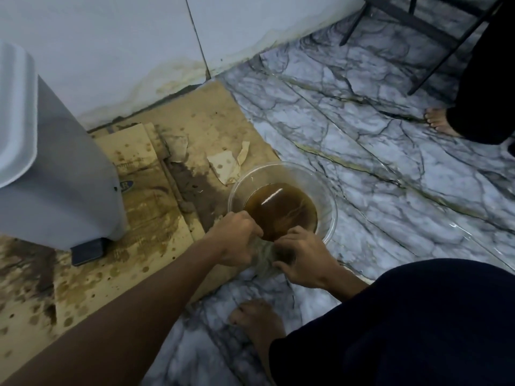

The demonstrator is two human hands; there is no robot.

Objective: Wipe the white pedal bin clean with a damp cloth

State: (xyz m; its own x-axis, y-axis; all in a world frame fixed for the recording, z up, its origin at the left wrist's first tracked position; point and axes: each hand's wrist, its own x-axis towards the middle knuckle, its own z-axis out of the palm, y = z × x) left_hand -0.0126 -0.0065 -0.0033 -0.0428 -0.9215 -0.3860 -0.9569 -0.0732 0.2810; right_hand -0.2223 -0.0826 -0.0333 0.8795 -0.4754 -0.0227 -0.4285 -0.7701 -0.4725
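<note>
The white pedal bin (64, 174) stands at the left on stained cardboard, its black pedal (87, 250) at the base. My left hand (237, 240) and my right hand (303, 257) both grip a wet, pale cloth (264, 256) bunched between them, just at the near rim of a clear glass bowl (328, 201). The bowl holds brown, dirty water (281, 213). Most of the cloth is hidden by my fingers.
Wet, stained cardboard (156, 207) covers the floor under the bin, with torn paper scraps (225, 162). Marble-pattern tiles (376, 151) lie to the right. My bare foot (259, 324) is below the hands. Another person's foot (440, 121) and dark chair legs (418, 26) are at top right.
</note>
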